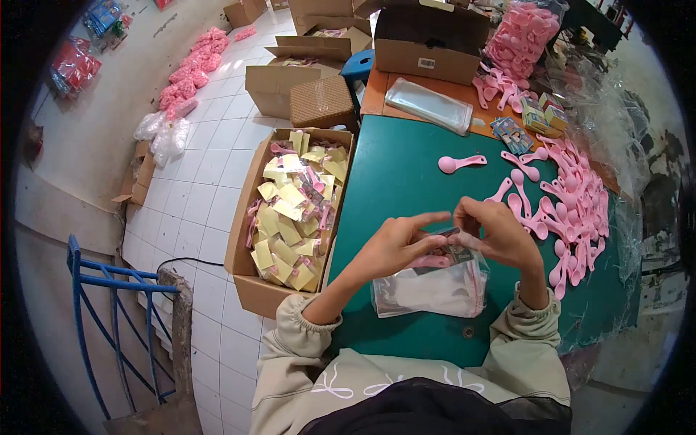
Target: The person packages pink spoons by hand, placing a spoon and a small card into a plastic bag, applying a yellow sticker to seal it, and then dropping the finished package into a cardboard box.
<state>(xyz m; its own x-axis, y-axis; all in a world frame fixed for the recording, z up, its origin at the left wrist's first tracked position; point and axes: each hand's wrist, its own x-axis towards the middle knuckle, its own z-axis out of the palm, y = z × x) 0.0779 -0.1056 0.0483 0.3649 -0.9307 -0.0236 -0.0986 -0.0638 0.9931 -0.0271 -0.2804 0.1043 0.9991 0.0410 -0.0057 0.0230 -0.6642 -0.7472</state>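
Note:
My left hand [401, 245] and my right hand [495, 230] meet over the near part of the green table [406, 174]. Between their fingers is a small clear bag with a dark printed card [459, 253] in it. A pink spoon [431, 262] shows just under my left fingers; whether it is inside the bag I cannot tell. Beneath both hands lies a stack of clear plastic bags [428, 291]. To the right spreads a large heap of pink spoons [580, 196], and one single spoon [461, 164] lies apart, beyond my hands.
Left of the table stands an open carton [248, 293] full of packed bags with yellow cards. Clear sleeves [429, 105], printed cards [512, 135], small boxes [544, 116] and a brown box [428, 43] sit at the far end. A blue railing [123, 279] is at left.

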